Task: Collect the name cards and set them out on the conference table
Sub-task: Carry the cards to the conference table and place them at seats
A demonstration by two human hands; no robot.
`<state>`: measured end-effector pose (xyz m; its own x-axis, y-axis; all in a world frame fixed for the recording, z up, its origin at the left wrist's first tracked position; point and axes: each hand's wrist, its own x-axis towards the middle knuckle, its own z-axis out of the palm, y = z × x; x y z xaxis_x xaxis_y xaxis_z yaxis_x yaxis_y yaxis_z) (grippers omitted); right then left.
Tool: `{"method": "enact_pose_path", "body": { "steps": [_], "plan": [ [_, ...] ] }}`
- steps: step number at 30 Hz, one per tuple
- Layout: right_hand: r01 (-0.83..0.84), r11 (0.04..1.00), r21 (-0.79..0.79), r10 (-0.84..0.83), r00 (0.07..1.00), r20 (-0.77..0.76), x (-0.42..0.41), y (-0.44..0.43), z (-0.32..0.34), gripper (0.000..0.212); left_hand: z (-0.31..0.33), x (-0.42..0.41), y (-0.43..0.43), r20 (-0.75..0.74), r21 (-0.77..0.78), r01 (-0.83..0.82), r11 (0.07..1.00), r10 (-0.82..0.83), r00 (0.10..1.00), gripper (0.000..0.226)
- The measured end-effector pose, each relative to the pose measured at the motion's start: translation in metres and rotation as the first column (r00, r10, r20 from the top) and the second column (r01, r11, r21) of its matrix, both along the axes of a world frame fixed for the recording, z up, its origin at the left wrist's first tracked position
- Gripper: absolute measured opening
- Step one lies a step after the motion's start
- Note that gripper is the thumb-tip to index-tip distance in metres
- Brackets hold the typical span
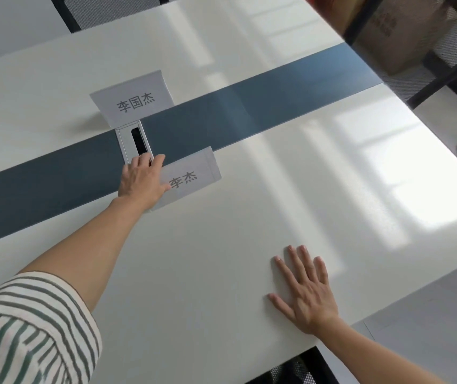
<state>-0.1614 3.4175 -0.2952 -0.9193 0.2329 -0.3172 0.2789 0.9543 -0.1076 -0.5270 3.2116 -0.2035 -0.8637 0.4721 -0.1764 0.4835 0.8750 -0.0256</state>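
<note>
Position of left hand point(141, 178): arm in striped sleeve point(27, 328) stretched out across the white desk point(194, 273) to the near edge of the blue-grey centre strip point(249, 112).

State of left fingers point(138, 162): curled over the top edge of the near name card point(191, 176) at its left end, thumb pressed on the printed front. Card pinched between thumb and fingers.

Location of near name card: on the near side of the centre strip, just beside the near end of the metal cable port point(134, 142). Printed face toward the camera, card tilted, lower left corner down at the desk surface. Full contact along the lower edge: cannot tell.

Location of far name card point(133, 99): upright on the far side of the centre strip, just beyond the far end of the cable port, printed face toward the camera. Apart from both hands.

Position of right hand point(305, 289): palm down on bare desk near the front edge, well apart from both cards. Fingers straight and spread, nothing held.

Surroundings: mesh-backed chair point(105, 9) at the far side of the desk, a second mesh chair point(443, 51) at the right end, cardboard box point(388, 31) behind it.
</note>
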Motion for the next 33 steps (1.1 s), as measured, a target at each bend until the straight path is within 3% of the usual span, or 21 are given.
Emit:
{"method": "enact_pose_path", "body": {
  "steps": [3,6,9,12,15,18,20,22,25,29,33],
  "plan": [
    [0.003,1.000,-0.013,-0.002,1.000,0.011,0.000,0.000,0.001,0.081,0.013,0.034,-0.002,-0.125,0.150,0.030,0.988,-0.011,0.992,0.048],
    [0.018,0.999,-0.041,-0.016,0.999,0.038,-0.002,-0.001,0.006,0.080,0.031,0.085,-0.008,-0.083,0.279,-0.004,0.960,0.028,0.996,0.033],
    [0.006,0.997,-0.076,0.002,0.995,0.096,-0.006,0.001,0.020,0.082,0.046,0.150,-0.022,0.128,0.404,-0.195,0.894,0.156,0.979,0.028],
    [0.005,0.988,-0.155,0.024,0.983,0.181,-0.011,0.007,0.045,0.081,0.055,0.220,-0.044,0.381,0.415,-0.362,0.835,0.201,0.902,0.025],
    [0.073,0.957,-0.282,-0.022,0.983,0.182,0.003,0.013,0.072,0.060,0.064,0.292,-0.069,0.606,0.380,-0.498,0.779,0.197,0.771,0.023],
    [0.201,0.861,-0.467,-0.142,0.977,0.158,0.041,0.012,0.094,0.038,0.077,0.371,-0.091,0.734,0.321,-0.612,0.723,0.219,0.643,0.025],
    [0.198,0.825,-0.529,-0.134,0.978,0.158,0.072,0.011,0.102,0.023,0.086,0.424,-0.103,0.786,0.307,-0.714,0.629,0.256,0.563,0.023],
    [0.194,0.781,-0.594,-0.112,0.979,0.173,0.101,0.009,0.106,0.008,0.094,0.475,-0.110,0.841,0.297,-0.828,0.476,0.281,0.463,0.024],
    [0.198,0.698,-0.688,-0.073,0.976,0.207,0.136,-0.002,0.111,0.014,0.105,0.548,-0.121,0.878,0.296,-0.930,0.217,0.322,0.354,0.033],
    [0.173,0.602,-0.779,-0.013,0.978,0.207,0.163,-0.036,0.129,0.011,0.118,0.632,-0.145,0.892,0.316,-0.948,-0.025,0.349,0.288,0.033],
    [0.094,0.560,-0.823,0.145,0.967,0.209,0.172,-0.091,0.157,0.007,0.126,0.693,-0.176,0.897,0.344,-0.917,-0.203,0.360,0.257,0.041]
  ]
}}
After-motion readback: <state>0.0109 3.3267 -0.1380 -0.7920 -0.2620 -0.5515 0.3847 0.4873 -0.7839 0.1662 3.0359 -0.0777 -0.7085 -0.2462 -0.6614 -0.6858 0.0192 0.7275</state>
